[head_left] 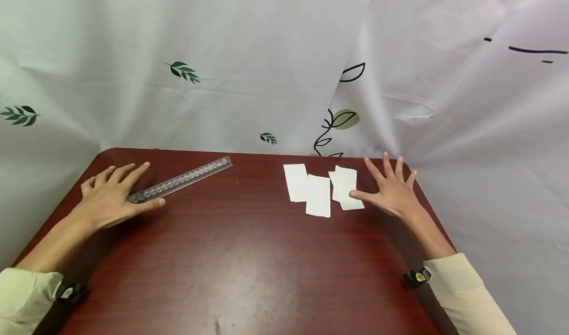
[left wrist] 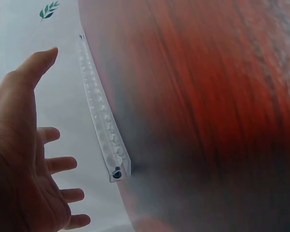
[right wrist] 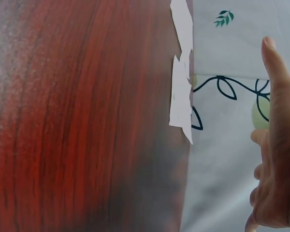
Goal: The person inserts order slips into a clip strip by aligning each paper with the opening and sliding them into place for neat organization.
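Note:
My left hand (head_left: pixel 108 199) hovers over the table's left side with fingers spread, holding nothing. Right by it lies a long clear plastic tube (head_left: pixel 182 179) with a row of round, clear pieces inside, slanting away to the right. In the left wrist view the same tube (left wrist: pixel 104 111) shows a dark round piece at its near end. On the right, my right hand (head_left: pixel 393 191) is spread wide and empty, its thumb overlapping the rightmost white paper slips (head_left: pixel 346 187) in the head view. Two more slips, a left one (head_left: pixel 295 183) and a middle one (head_left: pixel 318 195), lie beside them.
A dark red wooden table (head_left: pixel 249 256) fills the lower view, with rounded far corners. Behind and to the right hangs a pale cloth (head_left: pixel 249 53) printed with leaves, meeting the table's far edge. Dark wrist devices, one on the left (head_left: pixel 71 292) and one on the right (head_left: pixel 418 277), sit at the sleeves.

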{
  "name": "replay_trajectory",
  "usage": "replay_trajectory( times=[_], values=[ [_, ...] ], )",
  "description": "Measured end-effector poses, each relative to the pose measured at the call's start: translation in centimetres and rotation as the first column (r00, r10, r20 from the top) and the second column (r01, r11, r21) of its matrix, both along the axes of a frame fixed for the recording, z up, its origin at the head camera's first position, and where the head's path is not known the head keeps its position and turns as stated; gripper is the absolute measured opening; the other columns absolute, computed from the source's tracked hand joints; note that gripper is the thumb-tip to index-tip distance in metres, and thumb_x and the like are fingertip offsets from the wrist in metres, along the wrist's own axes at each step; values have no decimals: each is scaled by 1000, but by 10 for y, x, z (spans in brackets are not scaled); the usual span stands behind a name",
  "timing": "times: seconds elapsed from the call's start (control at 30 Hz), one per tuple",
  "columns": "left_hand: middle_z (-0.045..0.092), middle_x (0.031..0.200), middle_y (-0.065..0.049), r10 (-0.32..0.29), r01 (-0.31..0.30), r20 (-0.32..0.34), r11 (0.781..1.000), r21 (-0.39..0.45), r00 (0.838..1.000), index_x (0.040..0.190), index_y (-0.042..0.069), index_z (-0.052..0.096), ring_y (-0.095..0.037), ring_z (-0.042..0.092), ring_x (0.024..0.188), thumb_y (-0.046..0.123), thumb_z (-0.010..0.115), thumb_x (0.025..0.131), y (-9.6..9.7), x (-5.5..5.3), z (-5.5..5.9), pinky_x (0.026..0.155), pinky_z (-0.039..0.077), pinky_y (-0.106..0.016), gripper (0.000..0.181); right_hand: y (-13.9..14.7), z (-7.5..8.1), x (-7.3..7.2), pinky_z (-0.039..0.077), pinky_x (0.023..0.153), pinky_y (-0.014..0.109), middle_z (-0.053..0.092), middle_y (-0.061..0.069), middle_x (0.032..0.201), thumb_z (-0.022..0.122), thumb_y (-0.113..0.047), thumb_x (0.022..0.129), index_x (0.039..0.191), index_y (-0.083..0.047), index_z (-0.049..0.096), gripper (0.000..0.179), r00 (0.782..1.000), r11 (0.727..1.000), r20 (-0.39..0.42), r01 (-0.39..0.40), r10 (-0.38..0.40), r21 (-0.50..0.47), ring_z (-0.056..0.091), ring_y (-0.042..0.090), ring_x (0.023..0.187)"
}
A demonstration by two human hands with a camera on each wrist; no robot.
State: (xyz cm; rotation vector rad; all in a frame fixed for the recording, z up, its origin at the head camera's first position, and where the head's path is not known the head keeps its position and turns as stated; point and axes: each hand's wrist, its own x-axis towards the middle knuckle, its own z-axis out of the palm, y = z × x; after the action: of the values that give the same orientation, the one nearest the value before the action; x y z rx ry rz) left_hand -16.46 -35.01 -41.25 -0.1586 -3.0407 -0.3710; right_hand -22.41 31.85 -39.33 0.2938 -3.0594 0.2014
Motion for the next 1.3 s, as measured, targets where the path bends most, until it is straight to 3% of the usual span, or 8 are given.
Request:
replay_trajectory(
  times=[0.2, 0.57, 0.9, 1.07, 1.3],
  values=[
    [28, 154, -27, -1, 1, -5, 1000, -10, 1000, 162, 28, 21, -67, 22, 128, 75, 65, 79, -4, 2, 0, 81, 20, -75, 106, -3, 0, -2, -17, 101, 78, -24, 3, 165, 52, -86, 79, 162, -39, 4, 106, 1000, 1000, 4, -5, 5, -17, -32, 37, 144],
    [38, 143, -25, -18, 18, -21, 1000, 8, 1000, 156, 29, 36, -61, 35, 116, 70, 65, 84, -9, 7, -5, 73, 27, -66, 88, -13, -5, -7, -9, 105, 79, -20, 5, 166, 51, -89, 77, 163, -35, 16, 107, 999, 1000, 28, -16, 17, -8, -29, 38, 146],
    [45, 140, -23, -76, 76, 5, 997, -29, 997, 151, 24, 43, -55, 47, 112, 68, 64, 87, -15, 8, -4, 71, 42, -69, 80, -20, -6, -13, -2, 110, 75, 5, 17, 168, 50, -92, 73, 162, -30, 21, 112, 998, 999, 57, -29, 31, -31, -2, 50, 151],
    [48, 136, -22, -88, 89, 6, 996, -29, 996, 148, 23, 47, -54, 49, 110, 63, 66, 88, -17, 12, -6, 69, 43, -67, 75, -19, -10, -15, 10, 112, 72, 15, 19, 167, 51, -92, 73, 162, -29, 23, 112, 998, 999, 59, -32, 33, -18, 13, 52, 149],
    [53, 131, -20, -105, 105, -21, 994, -19, 994, 142, 22, 53, -50, 52, 108, 54, 71, 89, -20, 14, -8, 70, 44, -66, 64, -20, -13, -16, 15, 111, 72, 21, 19, 165, 51, -91, 73, 162, -29, 26, 111, 998, 999, 54, -34, 35, -25, 17, 50, 148]
  ],
)
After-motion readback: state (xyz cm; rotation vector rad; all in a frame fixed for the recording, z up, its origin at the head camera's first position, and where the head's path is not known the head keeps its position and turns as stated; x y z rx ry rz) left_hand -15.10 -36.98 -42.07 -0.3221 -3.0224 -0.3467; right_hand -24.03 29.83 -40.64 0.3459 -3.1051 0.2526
